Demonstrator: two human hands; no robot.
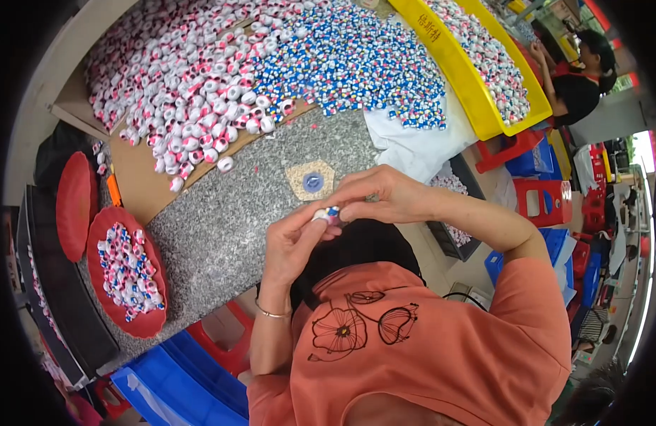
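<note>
My left hand [289, 245] pinches a small white, pink and blue figure part [326, 214] above the near edge of the table. From the other side, the fingers of my right hand [384, 195] close on the same part, hiding some of it. Just beyond my hands, a round blue disc [313, 182] rests on a beige pad [296, 172]. Farther back lies a heap of hollow white-and-pink pieces [200, 106], beside a heap of smaller blue-and-white pieces [349, 57]. At the left, a red scalloped dish [163, 312] holds several joined white, pink and blue pieces.
Another red dish [76, 206] and an orange-handled tool [113, 190] lie far left on the speckled grey table [214, 234]. A yellow bin [477, 113] of pieces stands back right, near a white cloth [413, 142]. Red stools [544, 202] and a seated co-worker [583, 89] are at right.
</note>
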